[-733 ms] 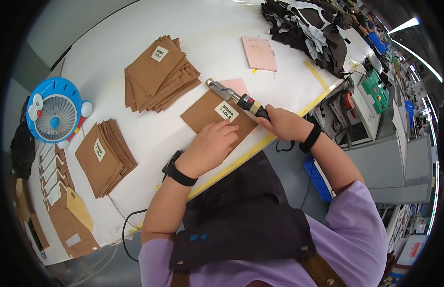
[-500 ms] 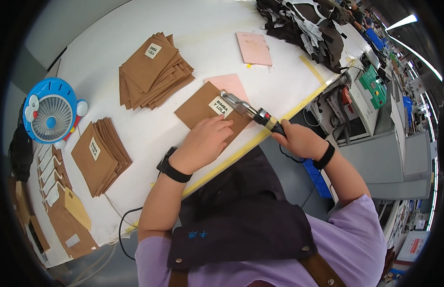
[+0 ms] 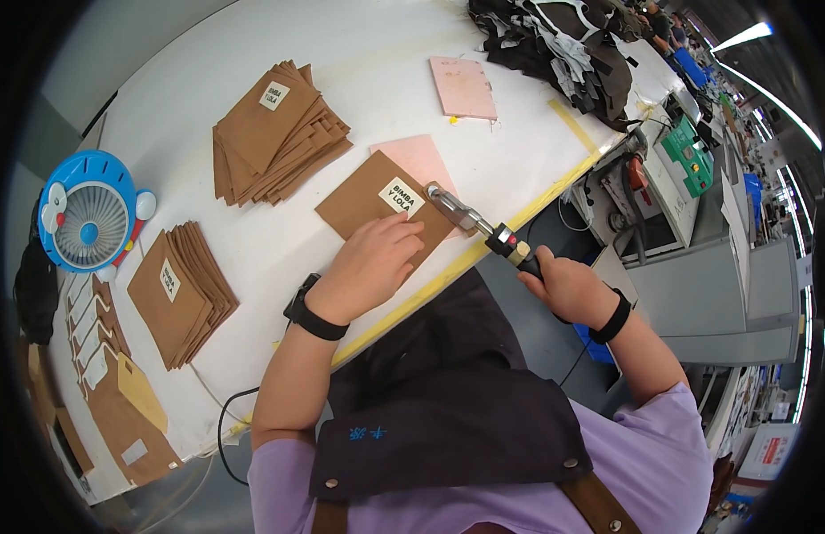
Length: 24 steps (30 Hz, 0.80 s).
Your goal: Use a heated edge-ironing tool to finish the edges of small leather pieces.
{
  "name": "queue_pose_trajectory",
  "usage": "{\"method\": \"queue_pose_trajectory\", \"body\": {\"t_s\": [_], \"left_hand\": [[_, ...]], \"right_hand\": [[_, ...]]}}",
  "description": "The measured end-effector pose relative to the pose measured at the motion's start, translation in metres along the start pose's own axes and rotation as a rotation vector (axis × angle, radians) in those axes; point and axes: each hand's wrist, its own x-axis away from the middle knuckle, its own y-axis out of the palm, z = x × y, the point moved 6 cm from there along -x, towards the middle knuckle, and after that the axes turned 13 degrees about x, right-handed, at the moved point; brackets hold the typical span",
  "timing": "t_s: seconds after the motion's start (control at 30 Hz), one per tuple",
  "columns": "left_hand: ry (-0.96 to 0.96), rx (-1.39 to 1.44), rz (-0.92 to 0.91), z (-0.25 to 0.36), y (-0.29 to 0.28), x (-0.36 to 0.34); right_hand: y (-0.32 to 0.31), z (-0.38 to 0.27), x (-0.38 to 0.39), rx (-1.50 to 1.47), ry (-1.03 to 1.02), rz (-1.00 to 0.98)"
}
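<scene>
A flat brown fabric piece [image 3: 357, 198] with a white printed label [image 3: 401, 198] lies on the table, partly over a pink sheet [image 3: 414, 155]. My left hand [image 3: 366, 265] rests on the piece with its fingers stretched toward the label's lower edge. In my right hand [image 3: 568, 287] is the black handle of a corded tool with a shiny metal head [image 3: 457, 210], which looks like a small hand iron. Its head is over the piece's right side, just right of the label. Whether the metal touches the fabric I cannot tell.
Two stacks of brown pieces, one farther off [image 3: 274, 133] and one at left [image 3: 181, 294], stand on the white table [image 3: 377, 80]. A blue fan [image 3: 88, 214], a pink notepad [image 3: 464, 87], dark fabric scraps [image 3: 590, 71] and more brown pieces [image 3: 128, 400] lie around. Yellow tape [image 3: 519, 218] marks the near edge.
The tool's head has shifted right and slightly down, from the label's edge toward the piece's right edge. My right hand has moved right and down with it; my left hand stays on the piece.
</scene>
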Motion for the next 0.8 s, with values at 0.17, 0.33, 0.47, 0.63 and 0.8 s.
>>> {"method": "queue_pose_trajectory", "body": {"t_s": [0.17,0.33,0.47,0.63,0.8], "left_hand": [[-0.003,0.002,0.009,-0.003,0.000,0.002],[0.016,0.010,0.015,-0.006,0.002,0.002],[0.018,0.017,0.020,-0.003,0.003,0.005],[0.023,-0.003,0.015,-0.002,0.005,0.004],[0.030,-0.007,0.043,-0.003,0.001,0.004]], "right_hand": [[0.002,-0.001,0.022,0.043,0.059,-0.002],[-0.009,-0.014,-0.004,0.057,0.010,0.038],[-0.027,-0.026,-0.045,0.050,-0.071,0.075],[-0.036,-0.043,-0.098,0.058,-0.133,0.146],[-0.032,-0.041,-0.090,0.060,-0.158,0.210]]}}
